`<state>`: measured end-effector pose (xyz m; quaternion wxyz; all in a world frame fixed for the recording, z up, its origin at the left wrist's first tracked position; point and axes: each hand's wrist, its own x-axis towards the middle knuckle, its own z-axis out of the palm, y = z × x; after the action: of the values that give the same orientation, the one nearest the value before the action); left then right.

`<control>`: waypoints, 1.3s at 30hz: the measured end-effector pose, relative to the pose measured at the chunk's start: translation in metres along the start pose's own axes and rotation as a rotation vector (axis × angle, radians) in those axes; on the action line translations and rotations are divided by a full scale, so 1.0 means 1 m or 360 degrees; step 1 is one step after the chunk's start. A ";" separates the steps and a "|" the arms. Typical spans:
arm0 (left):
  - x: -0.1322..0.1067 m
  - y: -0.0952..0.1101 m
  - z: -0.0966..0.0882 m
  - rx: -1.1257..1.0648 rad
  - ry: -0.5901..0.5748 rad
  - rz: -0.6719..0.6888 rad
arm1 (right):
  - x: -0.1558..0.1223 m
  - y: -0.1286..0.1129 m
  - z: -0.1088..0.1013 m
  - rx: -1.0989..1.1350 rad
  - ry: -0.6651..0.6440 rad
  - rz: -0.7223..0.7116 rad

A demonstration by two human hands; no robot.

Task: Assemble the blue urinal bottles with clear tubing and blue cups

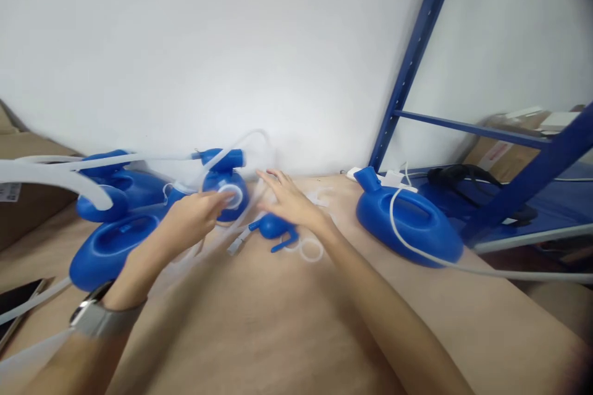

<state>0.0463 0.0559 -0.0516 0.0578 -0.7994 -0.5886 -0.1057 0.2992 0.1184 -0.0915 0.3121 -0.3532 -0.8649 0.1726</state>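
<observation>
My left hand [197, 219], with a grey watch on its wrist, pinches a white ring [239, 197] in front of a blue plastic bottle [228, 215] near the wall. My right hand [291, 200] is open with its fingers apart, reaching toward the same bottle. Beneath the right palm lies a small blue fitting [273, 228] with a rounded body and short arms; whether the palm touches it, I cannot tell. Close by on the table are a loose white ring [311, 250] and a clear connector piece [238, 243].
Blue handled bottles [106, 253] with white hoses [60, 171] crowd the left side. Another blue handled bottle [407, 225] lies at right, a white cable [430, 259] crossing it. A blue metal rack [417, 43] rises there. Brown paper [259, 321] covers the table; a dark phone-like object [18, 302] lies far left.
</observation>
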 end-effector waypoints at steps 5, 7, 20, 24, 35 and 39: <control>-0.019 -0.022 -0.024 -0.0374 -0.0121 0.0135 | 0.001 0.007 0.005 -0.0189 -0.0095 -0.0234; -0.018 -0.028 -0.027 -0.0588 -0.0182 0.0205 | 0.006 0.004 0.010 -0.0311 -0.0060 -0.0273; -0.006 0.045 -0.004 0.0963 0.0033 -0.0029 | 0.063 -0.007 0.074 -0.0455 0.0106 -0.0474; -0.002 0.033 0.012 0.1101 0.0215 0.0100 | 0.071 0.000 0.087 -0.0371 0.0188 -0.0414; 0.008 -0.004 0.004 0.1013 0.0215 0.0466 | 0.071 0.013 0.087 -0.0307 0.0281 -0.0548; 0.015 -0.027 0.016 0.0995 0.0456 0.0817 | 0.068 0.013 0.084 -0.0342 0.0265 -0.0500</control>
<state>0.0268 0.0812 -0.0641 0.4029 -0.8412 -0.3603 -0.0143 0.2126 0.1695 -0.1326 0.3660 -0.2583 -0.8940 -0.0012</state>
